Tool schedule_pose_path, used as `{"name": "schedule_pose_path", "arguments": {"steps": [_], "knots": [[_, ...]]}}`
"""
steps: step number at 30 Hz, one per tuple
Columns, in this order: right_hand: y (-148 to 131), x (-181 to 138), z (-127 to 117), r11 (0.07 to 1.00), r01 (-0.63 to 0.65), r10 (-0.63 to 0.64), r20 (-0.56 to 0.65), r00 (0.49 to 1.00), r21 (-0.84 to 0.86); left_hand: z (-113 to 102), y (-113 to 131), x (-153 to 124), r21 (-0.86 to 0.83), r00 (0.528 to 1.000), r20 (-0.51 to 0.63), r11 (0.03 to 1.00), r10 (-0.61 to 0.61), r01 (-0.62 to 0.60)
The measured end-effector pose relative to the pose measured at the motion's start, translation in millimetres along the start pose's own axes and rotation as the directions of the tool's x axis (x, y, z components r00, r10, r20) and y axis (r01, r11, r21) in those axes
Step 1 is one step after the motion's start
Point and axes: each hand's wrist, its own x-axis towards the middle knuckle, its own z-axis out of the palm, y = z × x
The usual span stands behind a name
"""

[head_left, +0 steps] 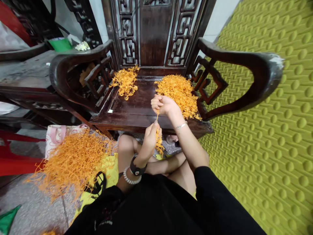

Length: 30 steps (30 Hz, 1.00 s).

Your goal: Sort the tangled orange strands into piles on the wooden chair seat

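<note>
A thin orange strand (157, 117) is stretched between the 2 hands, in view over the near edge of the chair seat (139, 109). Its long axis runs near to far, with the far end leaning slightly right. The right hand (164, 105) is narrow, fingers curled around the far end; the left hand (150, 136) is closed around the near end. An orange bunch (159, 143) hangs at the left hand's right side, pointing near and slightly right, above the crossed legs (163, 164); whether it joins the strand I cannot tell.

The right hand has more room to its left, where dark wood runs between 2 orange piles. The right pile (177, 91) lies just beside that hand and reaches the seat's right side; the left pile (125, 81) sits at the far left corner. 2 armrests, left (73, 60) and right (244, 56), bound the seat. A loose orange heap (75, 156) spreads to the near left.
</note>
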Motion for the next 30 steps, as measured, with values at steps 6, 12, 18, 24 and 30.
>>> {"name": "schedule_pose_path", "arguments": {"steps": [6,12,18,24,30], "knots": [[-30,1,9,0.993,0.120,-0.120,-0.094,0.988,-0.007,-7,-12,-3,0.145,0.989,0.002,0.978,0.149,-0.148],[-47,-4,27,0.980,0.194,-0.190,-0.097,0.977,0.035,-3,3,-12,0.116,0.988,0.014,0.982,0.151,-0.151],[-53,8,32,0.980,0.195,-0.192,-0.097,0.977,0.028,-1,15,-14,0.062,0.990,-0.026,0.988,0.141,-0.140],[-63,18,23,0.975,0.223,-0.224,-0.097,0.970,-0.014,-4,21,-13,0.070,0.996,-0.014,0.994,0.085,-0.084],[-67,27,25,0.967,0.247,-0.250,-0.044,0.967,-0.061,-15,28,-22,0.105,0.999,0.001,0.993,0.049,-0.048]]}}
